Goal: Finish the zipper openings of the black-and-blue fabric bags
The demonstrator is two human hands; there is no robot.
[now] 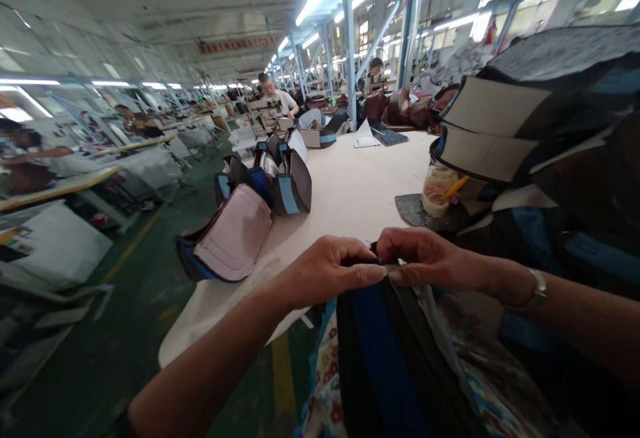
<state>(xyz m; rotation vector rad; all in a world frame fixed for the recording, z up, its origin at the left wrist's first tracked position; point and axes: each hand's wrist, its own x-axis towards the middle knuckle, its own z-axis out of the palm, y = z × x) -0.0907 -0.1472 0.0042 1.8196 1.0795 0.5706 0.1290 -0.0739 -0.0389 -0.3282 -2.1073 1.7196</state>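
A black fabric bag piece with a blue stripe [383,351] lies over my lap, on a flowered cloth. My left hand [337,265] pinches its far upper edge between thumb and fingers. Right beside it, my right hand [425,258] grips the same edge, thumb below and fingers curled above; the two thumbs nearly touch. A grey lining edge [430,311] shows along the right side of the piece. What lies between the fingertips is mostly hidden.
Several bag pieces [293,185] and a pinkish one [235,235] stand along the white table's [345,185] left side. At right, a jar [437,188] with a yellow-handled tool sits on a dark pad beside stacked bag parts [493,125]. Another person [280,98] works behind.
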